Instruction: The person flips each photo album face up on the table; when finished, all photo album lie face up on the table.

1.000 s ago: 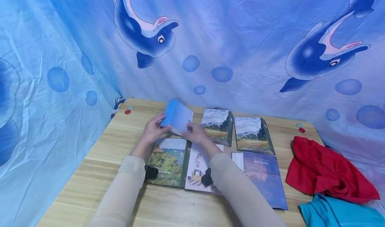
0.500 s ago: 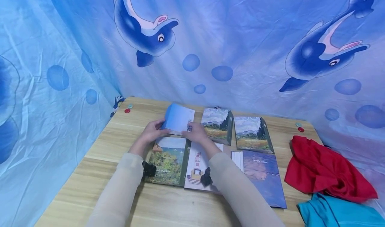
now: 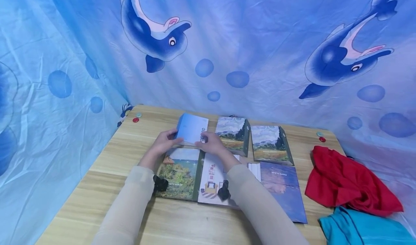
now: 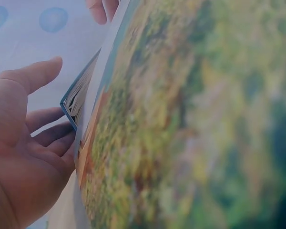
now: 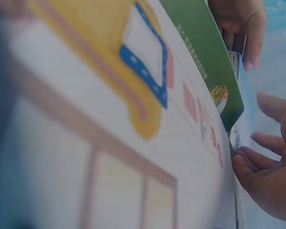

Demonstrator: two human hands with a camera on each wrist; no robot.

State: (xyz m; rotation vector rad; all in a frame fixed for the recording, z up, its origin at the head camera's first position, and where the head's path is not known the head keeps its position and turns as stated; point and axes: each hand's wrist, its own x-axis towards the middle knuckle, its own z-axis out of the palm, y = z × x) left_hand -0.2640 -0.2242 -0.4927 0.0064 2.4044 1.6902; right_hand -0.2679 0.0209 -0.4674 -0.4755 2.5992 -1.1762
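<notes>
A blue photo album (image 3: 192, 128) with dark lettering along its right edge lies on the wooden table's far left part. My left hand (image 3: 165, 142) is at its left side; in the left wrist view, the fingers (image 4: 55, 136) reach the album's corner (image 4: 78, 98) while the thumb stands apart from it. At the near right corner is my right hand (image 3: 211, 144). Its fingers (image 5: 257, 155) touch or nearly touch the lettered edge, and its thumb is raised away. Just nearer lies an album with a garden painting (image 3: 178, 173), beside a white album with a room drawing (image 3: 209, 183).
Two landscape-painting albums (image 3: 231, 133) (image 3: 271, 144) lie to the right of the blue one. A purple-blue album (image 3: 282, 191) sits nearer. Red cloth (image 3: 351, 183) and teal cloth (image 3: 364, 227) are at the right. Small red discs (image 3: 135, 120) (image 3: 322, 139) lie near both far corners.
The blue album, tilted up a second ago with its spine showing, has come down flat onto the table. Both hands stay around it, and their fingers have loosened. The other albums have not moved.
</notes>
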